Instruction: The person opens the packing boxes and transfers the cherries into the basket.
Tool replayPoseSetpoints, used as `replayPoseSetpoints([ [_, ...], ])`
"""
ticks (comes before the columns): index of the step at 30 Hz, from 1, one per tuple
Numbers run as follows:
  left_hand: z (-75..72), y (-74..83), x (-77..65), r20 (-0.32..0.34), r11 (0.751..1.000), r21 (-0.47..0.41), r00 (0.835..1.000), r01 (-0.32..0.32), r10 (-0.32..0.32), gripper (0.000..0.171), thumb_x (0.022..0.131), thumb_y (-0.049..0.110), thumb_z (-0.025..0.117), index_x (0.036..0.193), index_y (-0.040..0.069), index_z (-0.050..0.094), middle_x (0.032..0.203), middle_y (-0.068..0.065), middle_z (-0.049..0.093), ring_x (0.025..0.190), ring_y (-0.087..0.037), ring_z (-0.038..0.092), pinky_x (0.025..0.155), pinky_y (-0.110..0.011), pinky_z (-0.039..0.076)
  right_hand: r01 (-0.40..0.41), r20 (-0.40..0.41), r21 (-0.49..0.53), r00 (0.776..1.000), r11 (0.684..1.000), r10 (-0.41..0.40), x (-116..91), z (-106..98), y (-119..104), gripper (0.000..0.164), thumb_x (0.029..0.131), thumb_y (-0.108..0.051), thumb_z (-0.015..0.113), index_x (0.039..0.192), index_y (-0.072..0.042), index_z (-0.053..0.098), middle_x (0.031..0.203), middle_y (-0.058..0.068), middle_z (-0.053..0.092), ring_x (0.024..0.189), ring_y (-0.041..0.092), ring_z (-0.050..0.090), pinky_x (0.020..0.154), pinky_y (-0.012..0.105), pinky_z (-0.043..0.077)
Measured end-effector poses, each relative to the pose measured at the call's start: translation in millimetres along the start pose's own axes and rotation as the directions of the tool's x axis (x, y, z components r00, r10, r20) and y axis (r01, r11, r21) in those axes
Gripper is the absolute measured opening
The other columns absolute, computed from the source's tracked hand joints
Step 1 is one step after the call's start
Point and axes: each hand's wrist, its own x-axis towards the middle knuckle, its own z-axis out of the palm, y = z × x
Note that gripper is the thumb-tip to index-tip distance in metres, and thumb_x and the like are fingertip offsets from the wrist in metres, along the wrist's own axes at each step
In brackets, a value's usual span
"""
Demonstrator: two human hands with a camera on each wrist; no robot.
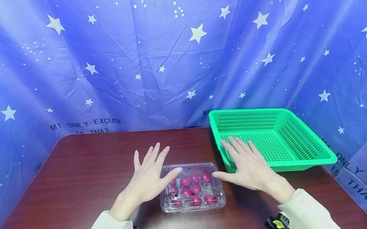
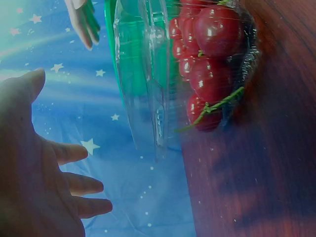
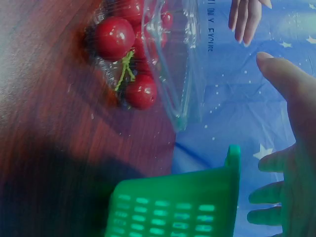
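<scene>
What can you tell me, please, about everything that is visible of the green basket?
The green basket is rectangular and looks plastic, with sloping walls, a wide rim and many slots. It stands upright on the brown table, farther back and to the right of the clear box, apart from it. The right hand hides some of its left part in the head view; the right wrist view shows a gap between them.

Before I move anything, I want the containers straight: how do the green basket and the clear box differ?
The green basket is plainly larger than the clear box. The green basket's walls are opaque and slotted, while the clear box's are see-through. The clear box holds red fruit; none shows in the green basket. Both rest on the table.
</scene>
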Motion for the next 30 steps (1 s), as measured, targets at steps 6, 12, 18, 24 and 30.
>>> replayPoseSetpoints([
  [6,0.1,3.5,7.3,-0.016,0.999,-0.026,1.0,0.025,-0.026,0.077,0.092,0.063,0.04,0.148,0.01,0.037,0.157,-0.02,0.031,0.144,-0.038,0.024,0.11,-0.07,-0.007,0.049,-0.004,-0.029,0.999,0.998,-0.049,2.6,-0.5,-12.7,0.107,0.074,-0.084,0.042,0.151,-0.012,0.03,0.158,0.021,0.029,0.144,0.041,0.02,0.115,0.065,0.01],
  [12,-1.6,3.0,10.9,-0.04,0.999,-0.021,0.998,0.044,-0.044,0.073,0.093,0.059,0.042,0.146,0.008,0.04,0.154,-0.022,0.037,0.142,-0.04,0.029,0.109,-0.07,-0.004,0.146,-0.015,-0.07,0.989,0.987,-0.148,2.1,4.3,-31.2,0.106,0.073,-0.085,0.042,0.15,-0.013,0.034,0.157,0.02,0.032,0.144,0.037,0.025,0.115,0.063,0.015],
  [18,-0.4,5.6,15.7,-0.036,0.999,-0.024,0.999,0.038,-0.039,0.074,0.094,0.059,0.041,0.145,0.006,0.04,0.153,-0.022,0.038,0.141,-0.04,0.03,0.11,-0.07,-0.003,0.222,0.019,-0.082,0.975,0.972,-0.221,4.4,12.2,-43.5,0.104,0.075,-0.084,0.042,0.15,-0.012,0.034,0.156,0.019,0.034,0.144,0.036,0.025,0.116,0.06,0.017],
  [24,11.2,7.8,20.2,-0.064,0.999,-0.022,0.998,0.023,-0.024,0.066,0.096,0.053,0.042,0.14,0.004,0.046,0.15,-0.022,0.043,0.14,-0.037,0.033,0.11,-0.07,0.002,0.306,0.02,-0.102,0.952,0.947,-0.305,6.8,25.8,-51.7,0.101,0.075,-0.082,0.045,0.146,-0.011,0.041,0.151,0.018,0.043,0.14,0.036,0.034,0.114,0.058,0.024],
  [30,27.2,10.8,19.4,-0.097,0.999,-0.051,0.995,-0.012,0.007,0.056,0.097,0.044,0.046,0.133,0.003,0.052,0.146,-0.023,0.048,0.137,-0.036,0.037,0.108,-0.071,0.007,0.354,-0.033,-0.111,0.933,0.929,-0.359,3.9,41.6,-56.5,0.099,0.073,-0.081,0.048,0.143,-0.012,0.046,0.145,0.017,0.05,0.133,0.035,0.043,0.111,0.055,0.033],
])
